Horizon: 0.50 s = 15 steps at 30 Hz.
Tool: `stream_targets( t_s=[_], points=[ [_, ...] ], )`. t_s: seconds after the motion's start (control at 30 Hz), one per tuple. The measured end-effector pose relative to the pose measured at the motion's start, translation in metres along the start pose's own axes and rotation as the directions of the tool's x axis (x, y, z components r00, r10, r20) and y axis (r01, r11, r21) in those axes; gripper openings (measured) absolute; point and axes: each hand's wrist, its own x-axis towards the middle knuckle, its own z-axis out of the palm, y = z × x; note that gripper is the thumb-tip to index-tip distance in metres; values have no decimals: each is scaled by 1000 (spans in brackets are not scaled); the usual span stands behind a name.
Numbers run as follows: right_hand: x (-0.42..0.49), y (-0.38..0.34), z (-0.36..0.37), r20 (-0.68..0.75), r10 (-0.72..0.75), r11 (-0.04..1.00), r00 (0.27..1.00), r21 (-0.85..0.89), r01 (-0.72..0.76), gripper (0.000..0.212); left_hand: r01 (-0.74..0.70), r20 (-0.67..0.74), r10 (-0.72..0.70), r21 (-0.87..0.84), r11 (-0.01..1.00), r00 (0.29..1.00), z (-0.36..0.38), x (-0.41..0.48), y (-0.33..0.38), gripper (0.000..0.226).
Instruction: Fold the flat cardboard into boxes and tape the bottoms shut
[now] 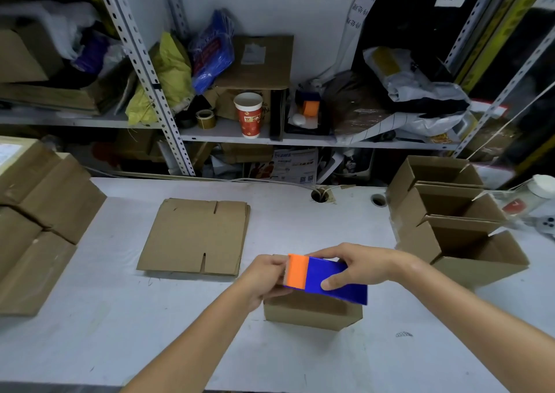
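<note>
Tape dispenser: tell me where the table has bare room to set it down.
Bare: the near table left of the small box, and the strip between the flat cardboard stack and the open boxes. Crowded: left edge, with closed boxes.

A small brown cardboard box [312, 313] stands on the white counter [90, 332], near its front edge. Just over the box is a blue tape dispenser [327, 275] with an orange end, held by the left hand [261, 281] and the right hand [360, 268]. A stack of flat cardboard [192, 236] lies further back on the left. Three folded boxes [450, 212] stand open-topped in a row at the right.
</note>
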Motion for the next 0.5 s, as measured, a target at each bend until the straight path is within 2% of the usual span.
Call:
stream_targets(
  t_s=[0.13, 0.37, 0.5],
  points=[
    [1, -11, -5, -3, 18, 993, 1000, -120, -19, 58, -12, -21, 12, 25, 1000, 1000, -19, 0, 3, 22],
    [-1, -3, -9, 16, 119, 971, 993, -211, -113, 62, 14, -210, -31, -81, 997, 977, -57, -4, -15, 19],
    [8, -9, -1, 29, 134, 962, 991, -243, -123, 65, -21, -239, 3, -76, 997, 971, -63, -5, -20, 19]
  ],
)
